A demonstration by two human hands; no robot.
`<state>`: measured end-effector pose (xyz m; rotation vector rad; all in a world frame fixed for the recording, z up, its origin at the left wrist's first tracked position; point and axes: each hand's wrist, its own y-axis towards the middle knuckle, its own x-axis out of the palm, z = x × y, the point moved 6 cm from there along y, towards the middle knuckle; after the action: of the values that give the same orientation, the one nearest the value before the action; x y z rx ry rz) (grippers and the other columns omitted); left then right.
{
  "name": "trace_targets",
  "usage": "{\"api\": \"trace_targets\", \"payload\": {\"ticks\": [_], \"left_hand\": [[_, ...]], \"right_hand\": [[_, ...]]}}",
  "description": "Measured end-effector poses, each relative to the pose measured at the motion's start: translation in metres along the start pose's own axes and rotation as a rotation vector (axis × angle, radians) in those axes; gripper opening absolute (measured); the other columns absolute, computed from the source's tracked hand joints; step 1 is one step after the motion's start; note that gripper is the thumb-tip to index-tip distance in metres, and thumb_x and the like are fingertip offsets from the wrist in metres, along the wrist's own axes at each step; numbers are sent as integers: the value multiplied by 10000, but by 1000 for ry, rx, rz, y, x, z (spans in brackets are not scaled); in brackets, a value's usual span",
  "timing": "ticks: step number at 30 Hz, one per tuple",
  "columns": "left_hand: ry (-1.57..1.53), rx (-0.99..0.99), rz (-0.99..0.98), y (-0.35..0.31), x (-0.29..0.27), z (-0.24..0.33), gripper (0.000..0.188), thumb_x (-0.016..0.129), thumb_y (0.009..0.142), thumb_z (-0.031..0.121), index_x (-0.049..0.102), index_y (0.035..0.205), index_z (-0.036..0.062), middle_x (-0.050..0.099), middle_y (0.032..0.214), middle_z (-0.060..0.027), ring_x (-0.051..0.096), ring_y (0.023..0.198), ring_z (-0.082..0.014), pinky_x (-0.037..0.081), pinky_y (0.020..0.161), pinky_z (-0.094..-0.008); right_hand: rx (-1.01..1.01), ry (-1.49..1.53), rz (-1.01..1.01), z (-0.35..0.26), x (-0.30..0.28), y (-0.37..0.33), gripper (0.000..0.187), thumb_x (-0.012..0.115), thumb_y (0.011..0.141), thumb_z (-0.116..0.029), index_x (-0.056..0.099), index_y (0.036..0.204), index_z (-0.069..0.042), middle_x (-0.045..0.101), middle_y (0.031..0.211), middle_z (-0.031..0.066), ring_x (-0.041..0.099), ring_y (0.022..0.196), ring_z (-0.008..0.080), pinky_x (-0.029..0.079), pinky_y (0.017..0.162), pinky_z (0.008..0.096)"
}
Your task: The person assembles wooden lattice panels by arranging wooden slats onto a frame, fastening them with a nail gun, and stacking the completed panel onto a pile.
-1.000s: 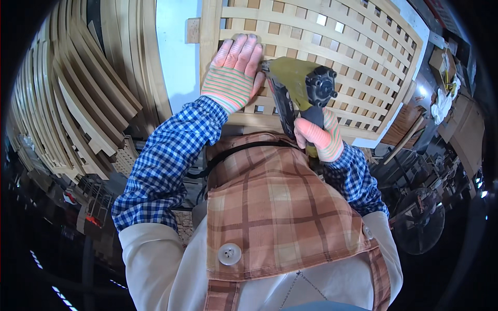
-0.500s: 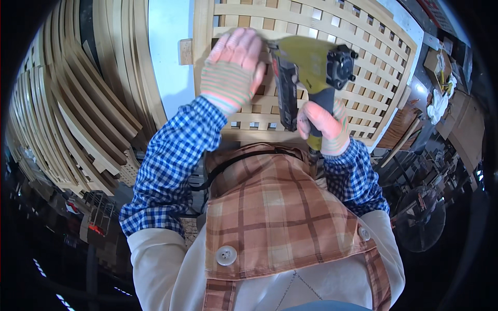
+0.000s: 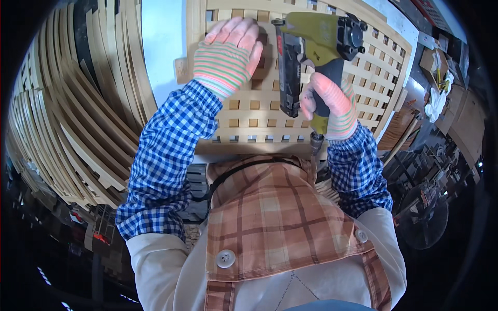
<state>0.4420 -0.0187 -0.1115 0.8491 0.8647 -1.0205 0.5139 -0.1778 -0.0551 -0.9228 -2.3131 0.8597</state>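
Note:
My left hand (image 3: 226,57), in a striped fingerless-style glove, lies on the left part of a pale wooden lattice panel (image 3: 241,138), its fingers stretched toward the far side. In my right hand (image 3: 332,103) is the grip of an olive-green and black pneumatic nail gun (image 3: 315,39). My fingers wrap round the grip, and an air fitting hangs below it. The gun stands over the panel just right of my left hand, its nose end pointing left; whether the nose touches the wood I cannot tell.
Stacks of wooden strips and curved slats (image 3: 78,124) fill the left side. A small wood block (image 3: 181,70) sits at the panel's left edge on the white tabletop (image 3: 162,49). At right are cardboard (image 3: 462,116), a white crumpled cloth (image 3: 436,105) and a round fan-like guard (image 3: 423,220).
The nail gun and my right hand have moved away from me and slightly right, apart from my left hand. My left hand has shifted a little left and farther away.

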Motion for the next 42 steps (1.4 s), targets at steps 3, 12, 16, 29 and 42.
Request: {"api": "trace_targets", "payload": {"ticks": [3,12,16,29,42], "left_hand": [[137,3,113,22,-3,-11,364,611,789,190,532,1127,81,522,1203,-63,480,1149,-229,385,980,-368],[180,70,91,19,-13,-15,400,609,802,200,502,1159,56,504,1239,-90,450,1184,-234,353,1007,-386],[291,-262,-25,-13,-54,3,455,620,774,259,485,1150,42,498,1192,-182,445,1168,-299,302,1037,-417],[-1221,-1446,148,-124,-22,-52,380,652,782,276,594,1071,36,615,1005,-93,581,878,-223,470,770,-361],[-1324,-270,591,-13,-130,60,496,648,850,212,467,1240,-35,575,1090,-78,543,948,-133,440,833,-249]], "right_hand": [[37,126,45,-12,15,19,295,611,843,-349,558,884,-61,496,549,43,474,458,136,381,444,255],[-74,373,158,-12,-45,-10,389,583,867,-272,506,1141,-7,489,580,30,457,479,131,367,429,278],[-221,139,563,3,-166,-90,434,535,892,-314,529,1184,5,473,624,-1,474,526,122,384,476,257],[79,-1496,1173,79,-419,-156,694,555,800,-524,381,1341,-125,550,1190,201,513,1088,379,398,939,441],[-951,790,780,-14,-330,-223,570,409,898,-521,454,1280,-101,490,1282,100,476,1163,299,396,982,477]]}}
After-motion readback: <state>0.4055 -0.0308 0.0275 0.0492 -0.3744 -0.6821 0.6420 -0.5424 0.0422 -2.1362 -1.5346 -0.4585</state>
